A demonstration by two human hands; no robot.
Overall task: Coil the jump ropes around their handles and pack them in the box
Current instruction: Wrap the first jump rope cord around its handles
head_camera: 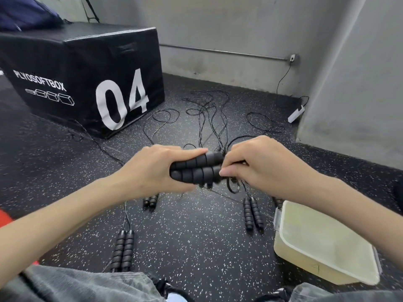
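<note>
Handles (196,171): matte black, ribbed in rings. Ropes (209,118): thin, black. Floor (196,236): black, flecked with white specks. Plyo box (87,68): black with white "04", white lettering and white outline icons. Storage box (322,243): pale cream, translucent. Wall (218,29): grey, smudged. Trousers (76,284): faded grey.

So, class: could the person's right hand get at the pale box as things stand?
Probably yes, once freed. The box lies open just below the right hand with nothing between, but its grip is on the rope at the held handles.
</note>
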